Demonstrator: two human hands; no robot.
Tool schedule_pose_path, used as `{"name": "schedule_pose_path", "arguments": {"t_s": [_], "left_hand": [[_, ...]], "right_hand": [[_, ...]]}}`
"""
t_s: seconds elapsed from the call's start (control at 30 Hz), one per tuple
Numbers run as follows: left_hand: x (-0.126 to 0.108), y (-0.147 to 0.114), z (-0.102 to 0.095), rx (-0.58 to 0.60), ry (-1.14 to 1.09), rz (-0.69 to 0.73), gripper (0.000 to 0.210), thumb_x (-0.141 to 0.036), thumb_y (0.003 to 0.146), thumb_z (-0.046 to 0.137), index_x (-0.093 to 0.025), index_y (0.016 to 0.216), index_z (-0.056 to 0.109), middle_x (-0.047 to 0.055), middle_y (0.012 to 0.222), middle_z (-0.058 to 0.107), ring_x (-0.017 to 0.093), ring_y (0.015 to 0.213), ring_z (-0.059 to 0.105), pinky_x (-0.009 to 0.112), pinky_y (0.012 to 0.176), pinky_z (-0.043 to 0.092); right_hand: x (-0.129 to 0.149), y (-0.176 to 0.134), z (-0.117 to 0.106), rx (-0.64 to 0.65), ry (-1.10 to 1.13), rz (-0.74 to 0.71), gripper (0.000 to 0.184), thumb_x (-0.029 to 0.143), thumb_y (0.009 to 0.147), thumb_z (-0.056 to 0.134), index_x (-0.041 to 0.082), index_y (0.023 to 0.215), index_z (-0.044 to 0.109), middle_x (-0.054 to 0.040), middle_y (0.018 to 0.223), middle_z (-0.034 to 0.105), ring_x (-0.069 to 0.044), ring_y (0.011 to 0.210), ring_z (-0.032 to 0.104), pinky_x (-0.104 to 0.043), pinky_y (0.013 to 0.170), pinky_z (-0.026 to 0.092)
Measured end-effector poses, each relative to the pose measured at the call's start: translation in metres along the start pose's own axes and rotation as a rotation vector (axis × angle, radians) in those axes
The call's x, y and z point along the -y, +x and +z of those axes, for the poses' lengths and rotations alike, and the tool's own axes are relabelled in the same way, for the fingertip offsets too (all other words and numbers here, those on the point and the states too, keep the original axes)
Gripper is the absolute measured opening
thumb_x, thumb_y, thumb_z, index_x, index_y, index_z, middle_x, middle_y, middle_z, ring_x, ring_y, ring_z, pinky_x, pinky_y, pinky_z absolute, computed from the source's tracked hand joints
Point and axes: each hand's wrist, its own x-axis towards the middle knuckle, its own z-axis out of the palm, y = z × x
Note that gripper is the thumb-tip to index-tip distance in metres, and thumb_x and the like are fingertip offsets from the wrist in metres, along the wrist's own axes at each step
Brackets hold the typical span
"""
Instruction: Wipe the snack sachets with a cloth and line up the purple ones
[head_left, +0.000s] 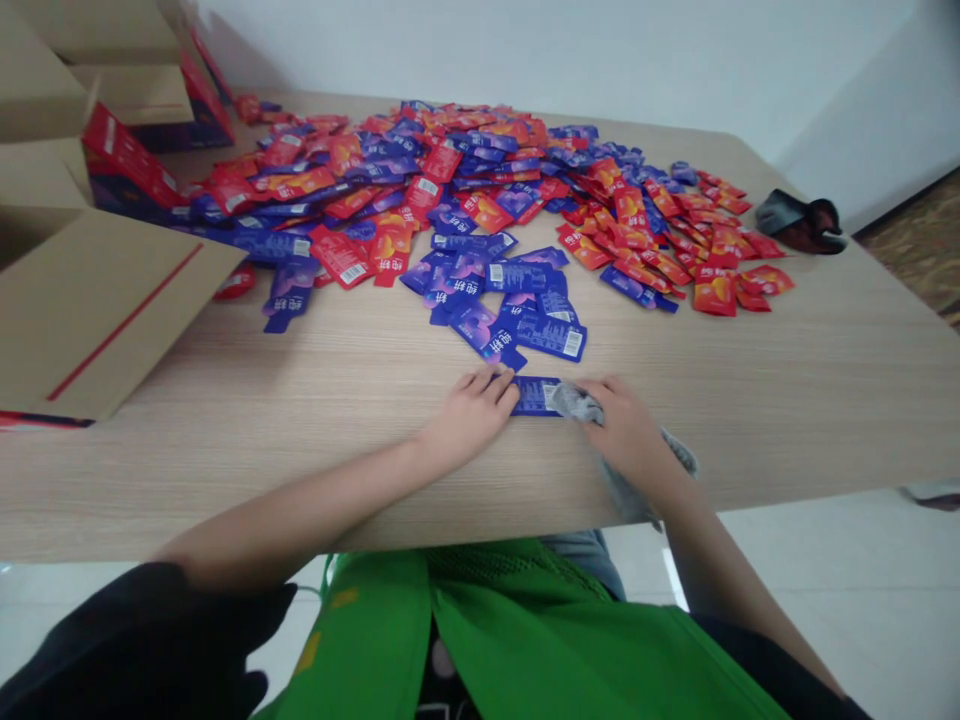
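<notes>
A blue printed sachet (531, 396) lies flat on the wooden table, its barcode end toward the right. My left hand (480, 402) presses its left end with the fingertips, the fingers close together. In my right hand (621, 420) is a bunched grey cloth (577, 402), gripped in the fingers and touching the sachet's right end. The rest of the cloth hangs under my right wrist toward the table's front edge. Just beyond my hands is a loose group of blue sachets (551, 334).
A large heap of red and blue sachets (442, 165) spreads along the back by the wall. Open cardboard boxes (142, 310) stand on the left, one flap reaching over the table. A dark object (802, 222) sits at the far right edge.
</notes>
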Motion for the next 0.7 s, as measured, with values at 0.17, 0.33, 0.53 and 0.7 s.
{"name": "schedule_pose_path", "arguments": {"t_s": [0.17, 0.33, 0.53, 0.7], "left_hand": [[-0.005, -0.025, 0.002, 0.036, -0.105, 0.011, 0.054, -0.044, 0.096, 0.046, -0.009, 0.138, 0.050, 0.015, 0.154, 0.037, 0.032, 0.141, 0.035, 0.045, 0.112, 0.032], [-0.003, -0.042, 0.009, 0.025, -0.117, 0.005, 0.051, -0.033, 0.099, 0.038, -0.007, 0.142, 0.046, 0.014, 0.153, 0.038, 0.029, 0.142, 0.034, 0.045, 0.115, 0.030], [-0.007, -0.042, 0.013, -0.017, -0.129, -0.034, 0.043, -0.027, 0.097, 0.041, -0.008, 0.130, 0.059, 0.014, 0.133, 0.061, 0.030, 0.129, 0.050, 0.048, 0.112, 0.032], [-0.007, -0.040, 0.009, 0.011, -0.124, -0.044, 0.048, -0.022, 0.095, 0.041, -0.008, 0.140, 0.050, 0.011, 0.151, 0.043, 0.031, 0.139, 0.039, 0.049, 0.111, 0.035]], "right_hand": [[-0.001, -0.001, -0.024, -0.134, 0.091, 0.190, 0.057, 0.044, 0.082, 0.063, 0.019, 0.129, 0.042, -0.0114, 0.107, 0.055, -0.027, 0.095, 0.058, -0.043, 0.083, 0.049], [0.044, 0.017, -0.010, -0.149, 0.160, -0.057, 0.033, 0.036, 0.097, 0.041, 0.021, 0.127, 0.044, -0.0110, 0.113, 0.054, -0.024, 0.103, 0.054, -0.040, 0.086, 0.045], [0.084, 0.018, 0.040, 0.035, -0.335, -0.261, 0.034, 0.028, 0.098, 0.040, 0.028, 0.126, 0.058, -0.0102, 0.127, 0.056, -0.028, 0.101, 0.050, -0.042, 0.082, 0.039], [0.035, 0.009, 0.028, -0.041, -0.451, -0.068, 0.042, 0.038, 0.098, 0.038, 0.025, 0.133, 0.058, -0.0136, 0.130, 0.053, -0.030, 0.101, 0.048, -0.045, 0.084, 0.038]]}}
